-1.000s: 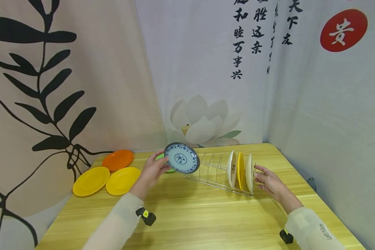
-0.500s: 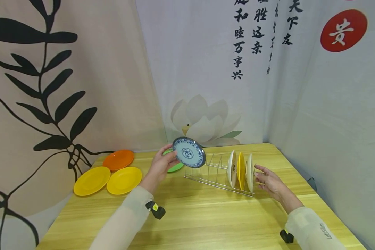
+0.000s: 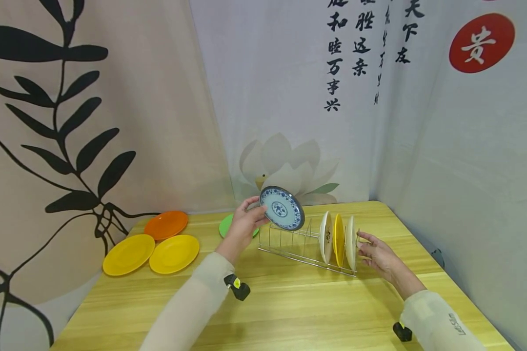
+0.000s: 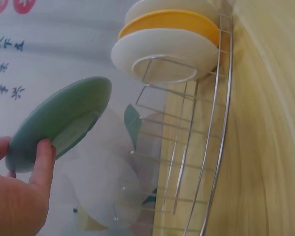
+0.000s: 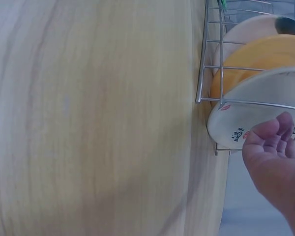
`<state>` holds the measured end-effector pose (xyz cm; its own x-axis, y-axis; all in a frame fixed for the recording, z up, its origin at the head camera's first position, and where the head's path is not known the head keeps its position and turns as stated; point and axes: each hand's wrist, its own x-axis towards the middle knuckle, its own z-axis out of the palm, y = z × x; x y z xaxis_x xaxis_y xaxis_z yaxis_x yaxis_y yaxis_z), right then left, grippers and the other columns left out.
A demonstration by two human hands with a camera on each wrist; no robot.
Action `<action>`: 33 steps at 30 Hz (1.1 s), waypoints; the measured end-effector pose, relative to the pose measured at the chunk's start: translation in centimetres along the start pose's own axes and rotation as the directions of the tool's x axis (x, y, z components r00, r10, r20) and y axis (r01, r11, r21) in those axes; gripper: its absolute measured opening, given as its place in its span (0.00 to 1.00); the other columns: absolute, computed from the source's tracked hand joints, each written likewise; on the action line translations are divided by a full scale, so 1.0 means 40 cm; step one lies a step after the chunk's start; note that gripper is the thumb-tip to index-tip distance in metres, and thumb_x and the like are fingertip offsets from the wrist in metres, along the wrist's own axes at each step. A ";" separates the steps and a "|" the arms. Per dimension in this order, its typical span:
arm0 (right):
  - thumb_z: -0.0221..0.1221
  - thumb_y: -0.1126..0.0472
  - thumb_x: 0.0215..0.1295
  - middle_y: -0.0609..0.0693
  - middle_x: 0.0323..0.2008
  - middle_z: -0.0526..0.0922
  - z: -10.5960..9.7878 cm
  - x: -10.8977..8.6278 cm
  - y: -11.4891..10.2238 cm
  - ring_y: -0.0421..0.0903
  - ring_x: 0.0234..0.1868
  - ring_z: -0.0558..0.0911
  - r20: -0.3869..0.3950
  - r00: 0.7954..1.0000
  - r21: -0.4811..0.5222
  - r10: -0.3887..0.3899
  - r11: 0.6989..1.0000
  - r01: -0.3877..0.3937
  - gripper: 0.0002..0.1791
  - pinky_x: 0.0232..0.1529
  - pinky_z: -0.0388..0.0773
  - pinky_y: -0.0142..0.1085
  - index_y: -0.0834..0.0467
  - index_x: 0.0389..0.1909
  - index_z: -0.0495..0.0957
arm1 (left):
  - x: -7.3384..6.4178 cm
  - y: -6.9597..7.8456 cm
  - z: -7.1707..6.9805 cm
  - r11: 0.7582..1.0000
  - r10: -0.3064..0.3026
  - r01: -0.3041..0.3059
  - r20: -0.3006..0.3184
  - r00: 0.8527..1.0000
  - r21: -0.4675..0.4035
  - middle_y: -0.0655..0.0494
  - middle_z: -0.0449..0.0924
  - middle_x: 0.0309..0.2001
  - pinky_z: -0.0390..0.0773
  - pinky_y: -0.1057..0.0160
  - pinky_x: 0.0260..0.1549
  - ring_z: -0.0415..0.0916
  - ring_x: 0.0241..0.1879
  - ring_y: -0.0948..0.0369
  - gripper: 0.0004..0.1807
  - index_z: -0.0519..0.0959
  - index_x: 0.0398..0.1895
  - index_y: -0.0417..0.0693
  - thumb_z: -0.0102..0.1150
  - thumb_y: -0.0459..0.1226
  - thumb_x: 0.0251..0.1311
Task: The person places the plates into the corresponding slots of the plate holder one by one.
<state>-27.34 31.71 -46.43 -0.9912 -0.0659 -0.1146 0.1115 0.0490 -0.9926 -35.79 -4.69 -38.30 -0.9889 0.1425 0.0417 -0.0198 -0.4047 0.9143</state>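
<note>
wire rack (image 3: 290, 257) had three plates (image 3: 338, 241) in, right hand (image 3: 380, 258) pinched its end, left hand (image 3: 243, 226) gripped patterned plate (image 3: 283, 208), further right than before

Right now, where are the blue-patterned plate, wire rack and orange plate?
Blue-patterned plate (image 3: 282, 208), head view: middle of its patterned face.
Wire rack (image 4: 225, 120), left wrist view: its outer long rail.
Orange plate (image 3: 166, 225), head view: middle of its upper face.

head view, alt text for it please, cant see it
A person's left hand holds a tilted blue-and-white plate near a wire rack, while the right hand holds the rack's right end. In the rack, two white plates flank a yellow plate; to the left, an orange plate, two more yellow plates and a green plate lie on a wooden table.
</note>
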 end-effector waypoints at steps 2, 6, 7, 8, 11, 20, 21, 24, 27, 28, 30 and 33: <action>0.49 0.58 0.78 0.44 0.42 0.71 -0.003 0.002 0.001 0.41 0.43 0.73 0.002 1.000 -0.003 0.000 1.000 0.000 0.36 0.41 0.74 0.35 0.64 0.77 0.43 | 0.004 -0.007 0.016 1.000 -0.007 0.007 0.001 1.000 0.015 0.43 0.79 0.45 0.85 0.58 0.41 0.82 0.35 0.55 0.24 0.69 0.61 0.40 0.59 0.25 0.63; 0.49 0.58 0.78 0.44 0.41 0.71 -0.004 0.003 0.001 0.41 0.42 0.74 0.003 1.000 0.000 0.003 1.000 -0.003 0.36 0.41 0.75 0.35 0.64 0.77 0.43 | 0.013 -0.021 0.043 0.998 -0.018 0.018 -0.004 1.000 0.054 0.42 0.77 0.48 0.85 0.58 0.43 0.81 0.36 0.55 0.25 0.69 0.62 0.41 0.60 0.26 0.63; 0.48 0.58 0.78 0.44 0.40 0.72 -0.003 0.002 0.001 0.41 0.42 0.74 0.003 1.000 0.001 0.004 1.000 -0.004 0.36 0.41 0.75 0.35 0.64 0.77 0.43 | 0.015 -0.025 0.049 0.998 -0.017 0.018 -0.004 1.000 0.060 0.42 0.77 0.49 0.84 0.58 0.43 0.81 0.36 0.55 0.25 0.69 0.63 0.40 0.61 0.26 0.63; 0.48 0.59 0.78 0.44 0.40 0.72 -0.003 0.002 0.001 0.41 0.42 0.74 0.003 1.000 0.000 0.004 1.000 -0.004 0.36 0.41 0.75 0.35 0.64 0.77 0.42 | 0.016 -0.029 0.054 0.998 -0.019 0.020 -0.006 1.000 0.064 0.41 0.77 0.49 0.84 0.58 0.43 0.81 0.36 0.55 0.24 0.69 0.62 0.40 0.61 0.26 0.63; 0.47 0.60 0.79 0.44 0.40 0.72 -0.003 0.001 0.001 0.41 0.42 0.74 0.002 1.000 0.002 0.005 1.000 -0.005 0.35 0.41 0.75 0.35 0.65 0.77 0.42 | 0.018 -0.038 0.069 0.997 -0.029 0.029 -0.008 1.000 0.070 0.42 0.77 0.49 0.84 0.57 0.44 0.82 0.36 0.55 0.24 0.70 0.62 0.41 0.61 0.26 0.63; 0.48 0.60 0.78 0.44 0.40 0.72 -0.005 0.005 0.001 0.41 0.42 0.74 0.009 1.000 0.015 -0.005 1.000 0.005 0.35 0.40 0.75 0.34 0.65 0.77 0.42 | 0.024 -0.065 0.106 0.992 -0.001 0.002 -0.009 1.000 0.127 0.44 0.75 0.47 0.84 0.56 0.44 0.80 0.38 0.55 0.23 0.73 0.60 0.40 0.63 0.27 0.61; 0.48 0.60 0.78 0.45 0.40 0.72 -0.005 0.005 0.001 0.41 0.42 0.74 0.009 1.000 0.014 -0.006 1.000 0.006 0.35 0.40 0.75 0.34 0.65 0.77 0.42 | 0.024 -0.068 0.110 0.991 0.002 -0.001 -0.008 1.000 0.137 0.45 0.75 0.46 0.84 0.57 0.44 0.80 0.38 0.55 0.23 0.73 0.60 0.40 0.63 0.27 0.61; 0.47 0.60 0.79 0.45 0.41 0.72 -0.006 0.006 0.001 0.41 0.42 0.74 0.009 1.000 0.010 -0.007 1.000 0.006 0.35 0.40 0.75 0.35 0.65 0.77 0.42 | 0.024 -0.076 0.121 0.987 0.010 -0.009 -0.005 1.000 0.163 0.44 0.75 0.45 0.85 0.57 0.42 0.80 0.38 0.55 0.23 0.73 0.60 0.40 0.63 0.27 0.61; 0.47 0.59 0.79 0.45 0.42 0.72 -0.006 0.006 0.002 0.40 0.42 0.74 0.008 1.000 0.008 -0.004 1.000 0.004 0.35 0.40 0.75 0.34 0.64 0.77 0.42 | 0.023 -0.084 0.129 0.983 0.006 -0.005 -0.002 1.000 0.184 0.44 0.77 0.45 0.85 0.58 0.41 0.80 0.36 0.55 0.23 0.74 0.60 0.41 0.63 0.27 0.61; 0.47 0.59 0.79 0.45 0.42 0.71 -0.006 0.006 0.003 0.40 0.42 0.74 0.008 1.000 0.007 -0.004 1.000 0.004 0.35 0.40 0.75 0.34 0.64 0.77 0.42 | 0.023 -0.087 0.132 0.982 0.003 -0.003 0.000 1.000 0.188 0.43 0.77 0.45 0.85 0.58 0.41 0.81 0.36 0.55 0.23 0.74 0.60 0.41 0.63 0.27 0.61; 0.48 0.59 0.79 0.45 0.42 0.71 -0.006 0.007 0.003 0.41 0.42 0.74 0.007 1.000 0.006 -0.003 1.000 0.003 0.36 0.40 0.75 0.34 0.64 0.77 0.42 | 0.022 -0.093 0.137 0.980 -0.005 0.004 0.002 1.000 0.198 0.43 0.78 0.46 0.85 0.58 0.41 0.81 0.36 0.55 0.22 0.75 0.60 0.41 0.63 0.27 0.61; 0.48 0.58 0.79 0.45 0.42 0.71 -0.006 0.007 0.005 0.41 0.42 0.73 0.004 1.000 0.001 -0.003 1.000 0.003 0.36 0.40 0.75 0.34 0.64 0.77 0.42 | 0.020 -0.100 0.143 0.974 -0.008 0.006 0.009 1.000 0.224 0.42 0.80 0.46 0.85 0.57 0.41 0.82 0.36 0.54 0.21 0.76 0.59 0.41 0.64 0.28 0.61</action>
<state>-27.60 31.94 -46.64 -0.9912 -0.0705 -0.1118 0.1086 0.0476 -0.9929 -35.66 2.19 -39.60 -0.9874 0.1539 0.0377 0.0077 -0.1908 0.9816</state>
